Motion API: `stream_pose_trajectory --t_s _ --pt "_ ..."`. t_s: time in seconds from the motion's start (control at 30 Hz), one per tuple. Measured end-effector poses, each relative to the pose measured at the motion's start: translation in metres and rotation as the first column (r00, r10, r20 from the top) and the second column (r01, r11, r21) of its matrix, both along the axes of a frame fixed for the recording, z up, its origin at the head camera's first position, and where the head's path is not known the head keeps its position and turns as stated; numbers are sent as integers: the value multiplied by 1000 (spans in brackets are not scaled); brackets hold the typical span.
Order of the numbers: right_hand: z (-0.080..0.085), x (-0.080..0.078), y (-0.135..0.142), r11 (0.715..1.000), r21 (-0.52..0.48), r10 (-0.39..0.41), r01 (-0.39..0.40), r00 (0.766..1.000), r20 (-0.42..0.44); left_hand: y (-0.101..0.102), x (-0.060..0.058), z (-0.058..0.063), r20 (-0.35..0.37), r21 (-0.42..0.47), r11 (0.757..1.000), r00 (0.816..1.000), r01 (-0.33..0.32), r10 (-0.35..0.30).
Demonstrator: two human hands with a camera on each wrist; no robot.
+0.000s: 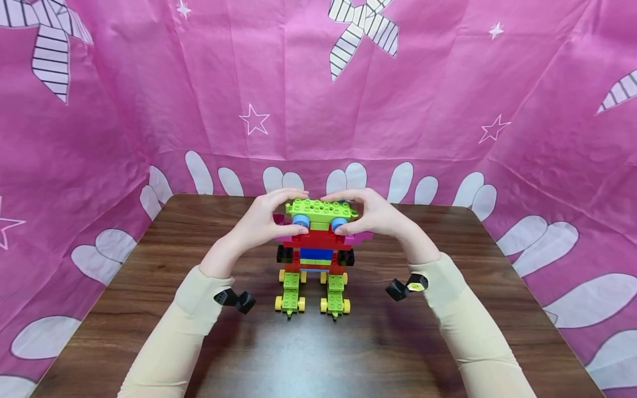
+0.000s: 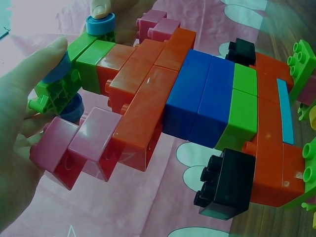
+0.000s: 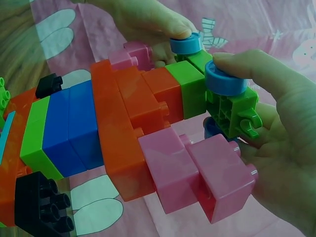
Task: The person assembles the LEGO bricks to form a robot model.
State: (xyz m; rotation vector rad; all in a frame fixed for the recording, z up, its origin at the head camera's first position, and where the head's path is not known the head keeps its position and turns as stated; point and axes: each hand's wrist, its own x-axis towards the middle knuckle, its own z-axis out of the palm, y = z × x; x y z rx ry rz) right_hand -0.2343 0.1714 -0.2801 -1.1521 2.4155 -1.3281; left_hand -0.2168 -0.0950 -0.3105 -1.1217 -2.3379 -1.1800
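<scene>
A figure of toy building blocks [image 1: 318, 239] stands upright on the table, with red, blue, green, pink and black bricks in its body. Topping it is a lime-green wheeled base [image 1: 320, 208] with blue wheels [image 3: 226, 79]. My left hand [image 1: 259, 218] grips the base's left end, thumb on one blue wheel. At the other end my right hand [image 1: 375, 215] holds it likewise, its thumb pressed on a wheel. Pink bricks [image 2: 94, 138] stick out as stepped arms below the hands. Two green wheeled bases [image 1: 291, 293] with yellow wheels form the feet.
The brown wooden table [image 1: 318, 359] lies under the figure. Behind and at both sides hangs a pink cloth [image 1: 308, 99] with bows and stars. Each sleeve bears a small black wrist camera [image 1: 396, 289].
</scene>
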Motion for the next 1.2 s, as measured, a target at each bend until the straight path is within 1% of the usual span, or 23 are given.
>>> stream_pose_trajectory --t_s 0.23,0.53,0.7,0.97,1.2 --pt "1 1 0 1000 7 -9 9 1000 12 1 0 -2 -2 19 1000 1000 0 0" --pt "2 0 -1 1000 20 -10 9 1000 27 0 1 -4 25 31 999 1000 3 -4" --pt "2 0 -1 1000 17 -3 2 999 43 0 1 -4 31 27 1000 1000 2 -3" --pt "1 0 0 1000 12 3 -3 999 32 0 2 -2 22 14 1000 1000 -11 10" --pt "-1 -1 1 1000 -1 8 -8 999 43 1 2 -1 25 11 1000 1000 -12 12"
